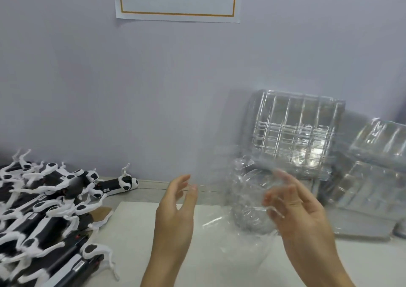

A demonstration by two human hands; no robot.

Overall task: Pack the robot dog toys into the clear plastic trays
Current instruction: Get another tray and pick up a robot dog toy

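Note:
A pile of black-and-white robot dog toys (pixel 44 201) covers the table at the left, and one dog (pixel 118 183) lies apart by the wall. Between my hands a clear plastic tray (pixel 248 201) is held up above the white mat (pixel 140 231), blurred by motion. My right hand (pixel 301 218) grips the tray's right side with curled fingers. My left hand (pixel 175 212) is raised at the tray's left with fingers nearly straight and thumb apart; contact with the clear edge is not visible.
A stack of clear trays (pixel 294 133) leans against the wall at the back right, with a second stack (pixel 371 177) beside it at the far right. A paper sign (pixel 175 1) hangs on the grey wall above.

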